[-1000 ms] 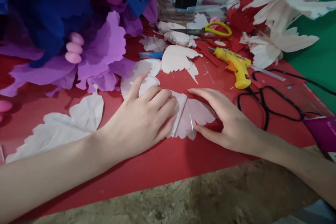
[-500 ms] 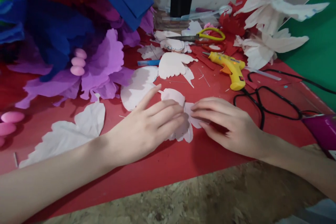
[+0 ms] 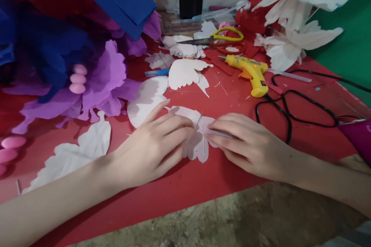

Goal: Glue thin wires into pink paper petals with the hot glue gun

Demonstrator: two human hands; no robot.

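Note:
A thin white wing-shaped cutout (image 3: pixel 199 146) with scalloped edges lies between my hands on the red surface. One slender wire (image 3: pixel 203 135) runs lengthwise over it; a second thin line slants from its top towards my left fingers. My left hand (image 3: pixel 158 142) is palm down, its fingertips bent together on the cutout's left part, the little finger raised. My right hand (image 3: pixel 249 142) has its fingers closed at the cutout's right edge. Both thumbs are hidden under the hands. Another white scalloped piece (image 3: pixel 146 98) lies just behind my left hand.
A yellow glue gun (image 3: pixel 252 73) with a looping black cord (image 3: pixel 290 123) lies at right. Behind are yellow-handled scissors (image 3: pixel 226 34) and a white cutout (image 3: pixel 185 73). Purple petals (image 3: pixel 104 81) crowd the left; white butterfly shapes (image 3: pixel 298 38) stand at back right.
My left hand has shifted slightly left and down, uncovering more of the cutout and the wire on it. My right fingers stay at its right edge. The whole view has shifted slightly.

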